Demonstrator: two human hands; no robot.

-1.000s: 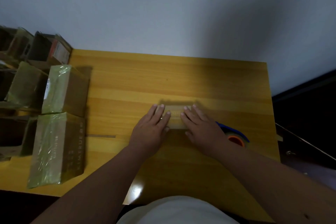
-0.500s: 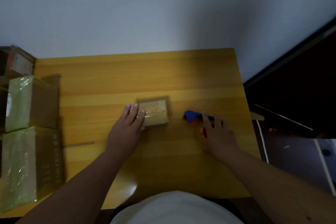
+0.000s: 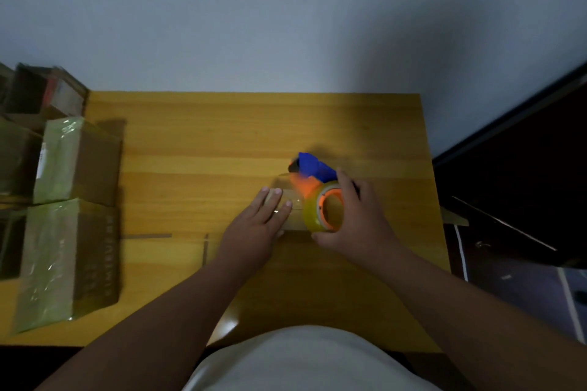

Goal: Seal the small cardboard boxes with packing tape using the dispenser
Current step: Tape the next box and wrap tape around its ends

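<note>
A small cardboard box (image 3: 293, 214) lies in the middle of the yellow wooden table (image 3: 197, 149), mostly covered by my hands. My left hand (image 3: 254, 228) presses flat on its left part with straight fingers. My right hand (image 3: 352, 219) grips the tape dispenser (image 3: 313, 181), a blue and orange tool with a yellowish tape roll (image 3: 320, 209). The dispenser is held over the right end of the box, its blue nose pointing away from me.
Two tape-wrapped cardboard boxes (image 3: 68, 159) (image 3: 63, 263) stand at the table's left edge, with more open boxes (image 3: 35, 95) behind and beside them. A dark cabinet (image 3: 521, 187) stands right of the table. A wall closes the far side.
My right hand left the box, took hold of the dispenser on the table to the right, lifted it and brought it over the box. My left hand stayed pressing on the box.
</note>
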